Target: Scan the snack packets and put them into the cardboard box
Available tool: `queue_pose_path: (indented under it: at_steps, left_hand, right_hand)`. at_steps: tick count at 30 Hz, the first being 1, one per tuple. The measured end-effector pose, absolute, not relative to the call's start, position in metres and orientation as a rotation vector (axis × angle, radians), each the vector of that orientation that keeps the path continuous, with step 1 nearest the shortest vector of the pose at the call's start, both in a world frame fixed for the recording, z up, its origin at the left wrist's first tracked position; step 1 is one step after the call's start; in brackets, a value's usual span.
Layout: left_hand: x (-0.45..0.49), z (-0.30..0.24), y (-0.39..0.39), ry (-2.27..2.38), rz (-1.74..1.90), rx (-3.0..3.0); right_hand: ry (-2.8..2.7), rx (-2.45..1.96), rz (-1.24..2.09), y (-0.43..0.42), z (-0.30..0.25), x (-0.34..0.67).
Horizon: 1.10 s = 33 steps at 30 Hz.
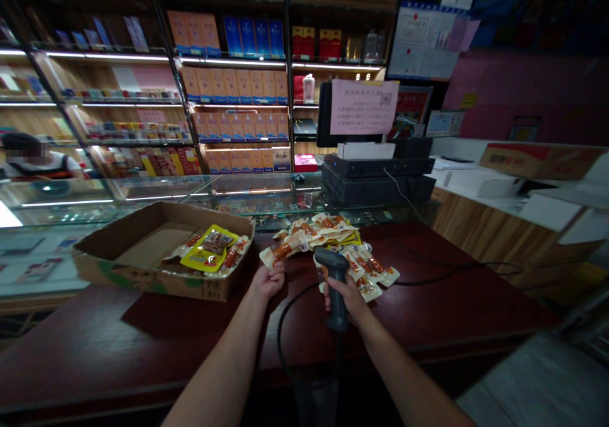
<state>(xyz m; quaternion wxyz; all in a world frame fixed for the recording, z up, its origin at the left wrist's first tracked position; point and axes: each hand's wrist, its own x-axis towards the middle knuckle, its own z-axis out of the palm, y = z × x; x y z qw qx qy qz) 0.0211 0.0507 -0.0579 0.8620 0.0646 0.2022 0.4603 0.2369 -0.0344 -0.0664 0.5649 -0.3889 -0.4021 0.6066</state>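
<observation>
My right hand point(349, 295) is wrapped round the handle of a dark grey barcode scanner point(337, 287), its head turned toward the left and its cord looping down over the table. My left hand point(269, 280) is closed on the lower end of a clear-and-white snack packet point(281, 249) with a reddish-brown filling. Just beyond both hands lies a pile of similar snack packets point(328, 224), with more packets point(368, 265) spread behind the scanner. Left of my left hand, an open cardboard box point(157, 281) holds a yellow snack packet point(209, 249) and a few others.
The dark red table point(438, 300) carries a black cable. Behind it stand a glass display counter point(238, 192) and a cash register point(375, 179) with a pink notice point(364, 106). A person point(33, 157) is at the far left, before stocked shelves. A wooden counter point(504, 224) stands at right.
</observation>
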Motion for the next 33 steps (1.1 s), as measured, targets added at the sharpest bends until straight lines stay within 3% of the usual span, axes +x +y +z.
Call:
queue_pose_path:
  at_steps: [16,22,33]
  left_hand:
    - [0.026,-0.059,0.049,0.385,1.011,0.120]
    - [0.021,-0.027,0.045,0.277,1.097,0.174]
    - [-0.078,0.032,0.036,0.223,1.722,0.065]
  right_hand:
    - [-0.948,-0.856,1.457,-0.038,-0.060,0.235]
    - [-0.967,-0.810,1.496,-0.034,-0.040,0.222]
    - [-1.145,-0.626,1.616,-0.007,0.003,0.145]
